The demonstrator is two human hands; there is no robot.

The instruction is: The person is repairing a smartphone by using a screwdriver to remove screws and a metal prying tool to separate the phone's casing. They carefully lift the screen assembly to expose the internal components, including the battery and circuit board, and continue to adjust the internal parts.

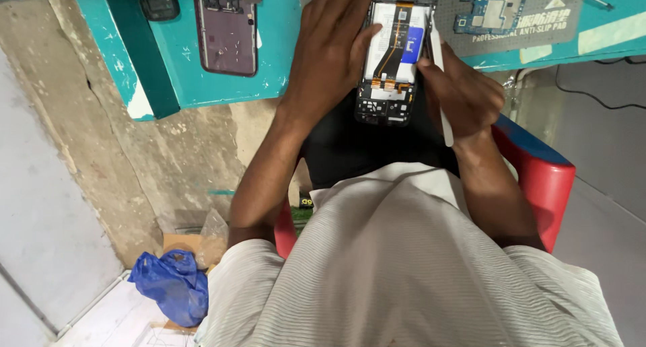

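Head view: our left hand (336, 47) grips the opened phone (392, 57); our right hand (464, 94) pinches a white pry tool (442, 84) against it.

Single head view, steeply downward, close over lap, perhaps tilted.

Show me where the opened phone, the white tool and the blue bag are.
opened phone (393, 57), head view, on its battery.
white tool (445, 121), head view, on its lower shaft.
blue bag (171, 286), head view, on its crumpled middle.
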